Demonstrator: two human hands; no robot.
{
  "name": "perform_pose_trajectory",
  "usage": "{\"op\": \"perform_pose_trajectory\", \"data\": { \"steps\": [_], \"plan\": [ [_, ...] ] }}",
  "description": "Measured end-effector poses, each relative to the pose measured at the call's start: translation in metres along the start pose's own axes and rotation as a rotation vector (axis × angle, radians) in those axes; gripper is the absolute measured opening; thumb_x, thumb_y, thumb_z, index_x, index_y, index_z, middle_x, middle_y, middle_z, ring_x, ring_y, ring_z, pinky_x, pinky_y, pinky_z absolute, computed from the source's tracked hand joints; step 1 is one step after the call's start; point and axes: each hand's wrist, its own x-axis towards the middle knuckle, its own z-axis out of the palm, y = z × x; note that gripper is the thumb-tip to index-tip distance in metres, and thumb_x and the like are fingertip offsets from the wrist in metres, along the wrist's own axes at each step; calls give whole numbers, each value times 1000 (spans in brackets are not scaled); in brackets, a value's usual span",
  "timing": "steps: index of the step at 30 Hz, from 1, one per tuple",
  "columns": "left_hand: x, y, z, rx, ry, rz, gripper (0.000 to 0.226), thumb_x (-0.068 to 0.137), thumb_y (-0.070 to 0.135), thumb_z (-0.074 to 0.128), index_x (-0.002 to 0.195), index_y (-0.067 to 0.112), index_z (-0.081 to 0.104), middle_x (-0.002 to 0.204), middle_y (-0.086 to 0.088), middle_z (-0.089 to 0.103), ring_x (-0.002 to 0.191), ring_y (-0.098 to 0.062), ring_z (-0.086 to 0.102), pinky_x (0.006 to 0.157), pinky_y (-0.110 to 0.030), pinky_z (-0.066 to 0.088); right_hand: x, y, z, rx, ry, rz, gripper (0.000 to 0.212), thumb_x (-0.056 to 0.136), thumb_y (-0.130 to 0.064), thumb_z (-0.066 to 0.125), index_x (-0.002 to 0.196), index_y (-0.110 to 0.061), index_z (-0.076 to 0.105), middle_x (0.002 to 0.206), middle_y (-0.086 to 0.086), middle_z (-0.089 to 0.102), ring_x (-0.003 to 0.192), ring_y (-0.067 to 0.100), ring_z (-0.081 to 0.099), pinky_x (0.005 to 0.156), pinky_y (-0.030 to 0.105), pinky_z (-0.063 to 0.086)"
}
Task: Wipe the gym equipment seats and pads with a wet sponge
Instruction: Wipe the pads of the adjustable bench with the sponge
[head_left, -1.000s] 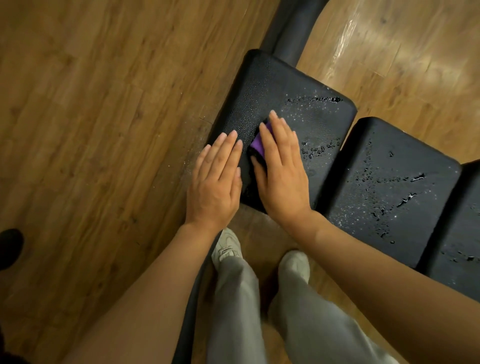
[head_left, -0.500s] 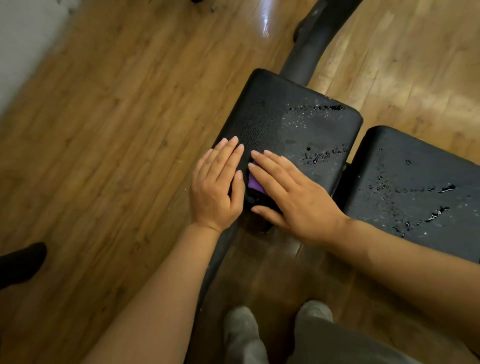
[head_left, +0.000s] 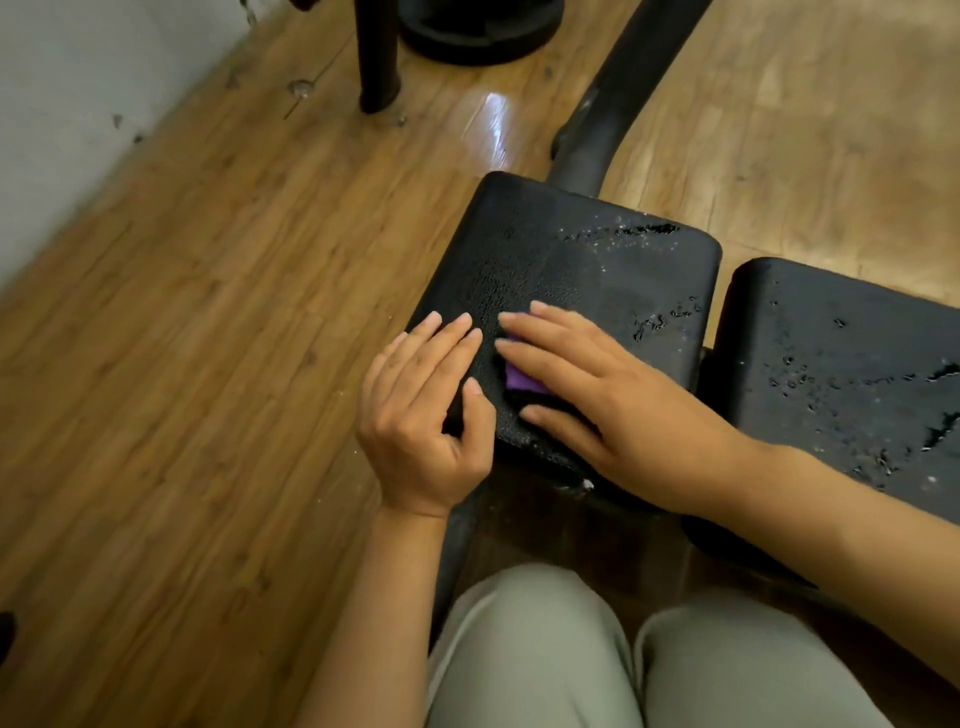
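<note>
Head view, looking down on a black textured vinyl seat pad (head_left: 597, 270) of a gym machine, with a second black pad (head_left: 841, 353) just beside it on the right.

Purple sponge (head_left: 517, 378) lying on the near-left part of the seat pad, pressed flat beneath the right hand (head_left: 613, 395); only a small purple corner showing at the near-left edge of the palm. Right fingers (head_left: 540, 332) extended and slightly spread, pointing left and a little far, laid over the sponge rather than curled round it.

Left hand (head_left: 423, 415) resting on the near-left edge of the same pad, just left of the sponge, fingers relaxed and nearly straight, holding nothing.

Water beads (head_left: 660, 322) standing on the right and far-right parts of the seat pad, and more on the second pad, so the unwiped area lies right and far of the sponge. Long axis of the sponge not discernible under the hand. Right hand already on the sponge, hence the likelier one for a stroke rightward toward the droplets.

Wooden plank floor (head_left: 208, 364) around the machine; grey trousered knees (head_left: 535, 654) at the near edge.
</note>
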Motion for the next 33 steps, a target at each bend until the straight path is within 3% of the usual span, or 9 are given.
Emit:
{"op": "perform_pose_trajectory", "data": {
  "steps": [5, 11, 14, 18, 22, 26, 29, 31, 33],
  "plan": [
    [-3, -3, 2, -30, 33, 16, 32, 92, 12, 49, 109, 5, 75, 120, -7, 70, 119, -24, 64, 102, -47, 47, 10, 15, -11, 0, -106, -70, 58, 100, -43, 36, 148, -11, 43, 159, 3, 32, 150, 17, 19, 122, 23, 12],
    [-4, -3, 2, -39, 59, 0, 31, 92, 11, 50, 107, 5, 76, 119, -7, 71, 118, -24, 64, 103, -46, 47, 68, 57, -11, -25, 152, 273, 47, 100, -20, 55, 142, -1, 47, 154, 16, 36, 146, 38, 26, 120, 51, 21],
    [-2, -3, 3, -48, 68, -19, 31, 91, 11, 49, 106, 6, 76, 118, -6, 71, 117, -23, 65, 100, -46, 48, 66, 45, -5, 21, 187, 302, 47, 99, -21, 55, 142, -1, 48, 155, 15, 36, 147, 35, 24, 122, 45, 17],
    [-1, 0, 1, -43, 45, -33, 31, 90, 11, 51, 108, 5, 76, 119, -6, 71, 118, -24, 64, 101, -47, 48, 32, 10, -2, 56, 62, 128, 59, 99, -45, 46, 146, -11, 46, 158, 3, 34, 149, 18, 19, 121, 21, 9],
    [-2, 0, -1, -33, 24, -32, 30, 92, 11, 51, 109, 5, 75, 121, -7, 70, 120, -24, 63, 103, -47, 46, 34, 24, -7, -10, -10, -18, 55, 100, -39, 39, 144, -6, 47, 156, 10, 36, 147, 22, 26, 121, 21, 12],
    [-4, 0, 1, -31, 50, -36, 30, 91, 11, 52, 109, 5, 76, 120, -7, 70, 119, -23, 64, 103, -48, 47, 72, 64, -15, -47, 134, 176, 51, 96, -29, 49, 137, 1, 53, 148, 22, 43, 138, 40, 39, 116, 37, 25],
    [-3, 4, 2, -15, 51, -62, 30, 90, 10, 52, 107, 5, 76, 119, -7, 71, 118, -23, 64, 103, -48, 47, 86, 69, -12, -55, 203, 277, 48, 93, -21, 51, 135, 4, 54, 145, 25, 45, 135, 44, 40, 116, 48, 29],
    [-2, 8, 2, 4, 47, -85, 30, 89, 11, 53, 107, 5, 76, 118, -7, 71, 118, -22, 64, 104, -46, 46, 79, 58, -5, -18, 245, 286, 49, 93, -23, 51, 135, 3, 54, 146, 23, 45, 137, 40, 39, 117, 47, 28],
    [-1, 12, 1, 22, 32, -107, 31, 88, 12, 52, 107, 5, 76, 118, -7, 71, 119, -22, 64, 106, -44, 44, 60, 43, -2, 21, 220, 224, 49, 95, -26, 52, 137, -1, 54, 149, 16, 44, 141, 32, 36, 120, 35, 23]
  ]
}}
